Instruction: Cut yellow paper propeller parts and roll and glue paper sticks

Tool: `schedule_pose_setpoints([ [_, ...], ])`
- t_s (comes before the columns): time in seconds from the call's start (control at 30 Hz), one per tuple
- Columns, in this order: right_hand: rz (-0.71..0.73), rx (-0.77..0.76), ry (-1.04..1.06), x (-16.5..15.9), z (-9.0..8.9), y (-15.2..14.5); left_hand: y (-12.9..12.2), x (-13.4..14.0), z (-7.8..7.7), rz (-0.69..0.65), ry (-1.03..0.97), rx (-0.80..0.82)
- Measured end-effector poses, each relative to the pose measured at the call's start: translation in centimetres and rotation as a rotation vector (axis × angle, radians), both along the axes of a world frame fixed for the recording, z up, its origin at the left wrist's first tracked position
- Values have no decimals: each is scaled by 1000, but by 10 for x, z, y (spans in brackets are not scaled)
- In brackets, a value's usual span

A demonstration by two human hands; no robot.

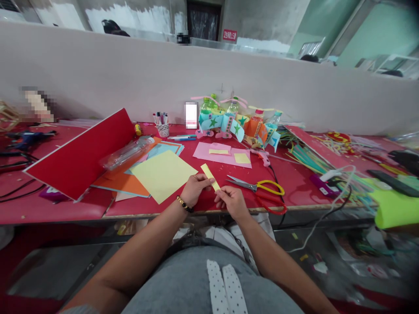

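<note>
A long, pale grey partition wall runs behind the red tabletop, whose front edge shows a thin, pale, worn border. Beyond the partition stands a rough grey wall smeared with white patches, with a dark rectangular doorway and a small red sign with white characters. To the right, a pale green wall slants away. Dull grey floor shows below; the light is soft.

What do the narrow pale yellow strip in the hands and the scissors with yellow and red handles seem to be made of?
Narrow pale yellow strip: likely matte paper or thin card; it looks flat, without shine.
Scissors with yellow and red handles: grey blades, apparently metal from their dull sheen; evenly coloured handles, possibly plastic.
</note>
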State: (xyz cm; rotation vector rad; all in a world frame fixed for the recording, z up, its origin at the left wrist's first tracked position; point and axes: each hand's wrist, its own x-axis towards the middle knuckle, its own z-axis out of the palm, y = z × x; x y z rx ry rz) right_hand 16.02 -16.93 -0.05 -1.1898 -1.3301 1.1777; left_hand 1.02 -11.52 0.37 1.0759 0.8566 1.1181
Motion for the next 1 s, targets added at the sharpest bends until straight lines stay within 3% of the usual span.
schedule_pose_setpoints([
  [0.27, -32, 17, -22, -1, -1, -1, -5, 2, 6, -131, -12, -16],
  [0.8, -9, 81, -207, -3, 0, -8, 0, -4, -2, 45, -129, -29],
  [0.9, -99, 137, -326, 17, 3, -15, 0, -5, -1, 50, -141, -37],
  [1.0, -297, 224, -503, 62, 8, -19, 0, -5, -1, 45, -146, -49],
])
